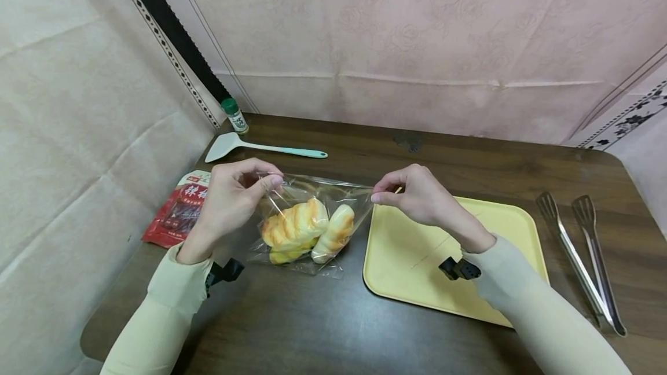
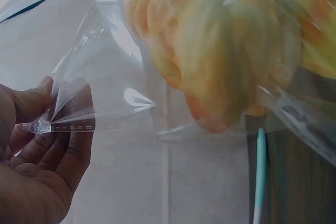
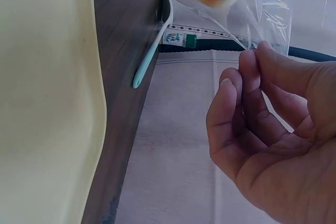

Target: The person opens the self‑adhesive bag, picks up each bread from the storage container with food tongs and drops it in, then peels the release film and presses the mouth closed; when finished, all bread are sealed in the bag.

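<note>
A clear plastic bag (image 1: 302,187) with bread in it hangs between my two hands over the table. Inside it are a striped golden loaf (image 1: 296,225), a smaller bread roll (image 1: 334,233) and a yellowish piece (image 1: 286,254) partly hidden beneath the loaf. My left hand (image 1: 234,197) pinches the bag's upper left corner between thumb and fingers, which shows closely in the left wrist view (image 2: 47,145). With thumb and forefinger, my right hand (image 1: 419,195) pinches the upper right corner; in the right wrist view its other fingers (image 3: 223,111) are bent and hold nothing.
A yellow tray (image 1: 406,265) lies under my right forearm. Metal tongs (image 1: 583,259) rest at the right. Behind the left hand are a pale turquoise spatula (image 1: 271,147) and a green-capped bottle (image 1: 235,116). A red food packet (image 1: 179,210) lies at the left beside my wrist.
</note>
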`<state>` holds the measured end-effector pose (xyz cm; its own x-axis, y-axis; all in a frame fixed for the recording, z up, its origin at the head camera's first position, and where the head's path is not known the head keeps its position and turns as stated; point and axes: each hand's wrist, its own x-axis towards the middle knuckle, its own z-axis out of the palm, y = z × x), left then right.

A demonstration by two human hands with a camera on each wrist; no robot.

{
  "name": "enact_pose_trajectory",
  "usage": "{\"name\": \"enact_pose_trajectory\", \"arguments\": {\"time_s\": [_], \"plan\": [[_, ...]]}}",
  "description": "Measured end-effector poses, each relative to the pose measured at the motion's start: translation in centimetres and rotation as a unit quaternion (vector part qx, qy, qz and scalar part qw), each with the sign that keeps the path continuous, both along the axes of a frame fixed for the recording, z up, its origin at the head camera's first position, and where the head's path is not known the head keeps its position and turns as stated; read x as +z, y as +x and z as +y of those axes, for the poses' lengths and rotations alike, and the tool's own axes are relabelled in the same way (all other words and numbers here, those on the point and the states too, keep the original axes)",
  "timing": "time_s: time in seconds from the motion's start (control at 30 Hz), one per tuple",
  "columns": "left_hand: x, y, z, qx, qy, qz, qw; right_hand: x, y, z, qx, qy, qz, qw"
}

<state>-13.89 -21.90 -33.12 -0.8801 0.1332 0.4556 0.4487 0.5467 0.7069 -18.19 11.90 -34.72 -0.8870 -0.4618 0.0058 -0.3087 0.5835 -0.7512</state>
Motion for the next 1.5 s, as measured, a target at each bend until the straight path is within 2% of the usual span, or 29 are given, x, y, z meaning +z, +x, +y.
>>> {"name": "enact_pose_trajectory", "arguments": {"time_s": [0.23, 0.37, 0.57, 0.73, 1.03, 1.17, 1.33, 1.5], "plan": [[-0.5, -1.8, -0.8, 0.021, 0.004, -0.057, 0.9981, -0.9, -1.5, -0.9, 0.002, -0.018, -0.004, 0.9998], [-0.9, -2.9, -1.2, 0.043, -0.034, -0.067, 0.9962, -1.4, -2.4, -1.4, 0.007, -0.016, -0.004, 0.9998], [-1.4, -5.2, -2.0, 0.028, -0.064, -0.096, 0.9929, -2.0, -3.7, -2.3, 0.0, 0.017, 0.001, 0.9999], [-2.0, -7.3, -2.7, 0.03, -0.114, -0.122, 0.9855, -2.7, -4.8, -3.3, -0.006, 0.035, -0.003, 0.9994], [-3.2, -10.7, -4.0, 0.007, -0.185, -0.182, 0.9657, -4.0, -6.1, -5.1, -0.013, 0.064, -0.014, 0.9977], [-3.7, -11.6, -4.4, -0.01, -0.195, -0.203, 0.9595, -4.4, -6.5, -5.7, -0.023, 0.072, -0.033, 0.9966], [-4.3, -12.2, -4.9, -0.023, -0.184, -0.238, 0.9533, -4.5, -6.6, -6.2, -0.024, 0.083, -0.036, 0.9956], [-4.5, -12.4, -4.8, -0.028, -0.206, -0.241, 0.948, -4.7, -6.6, -6.2, -0.028, 0.083, -0.035, 0.9955]]}}
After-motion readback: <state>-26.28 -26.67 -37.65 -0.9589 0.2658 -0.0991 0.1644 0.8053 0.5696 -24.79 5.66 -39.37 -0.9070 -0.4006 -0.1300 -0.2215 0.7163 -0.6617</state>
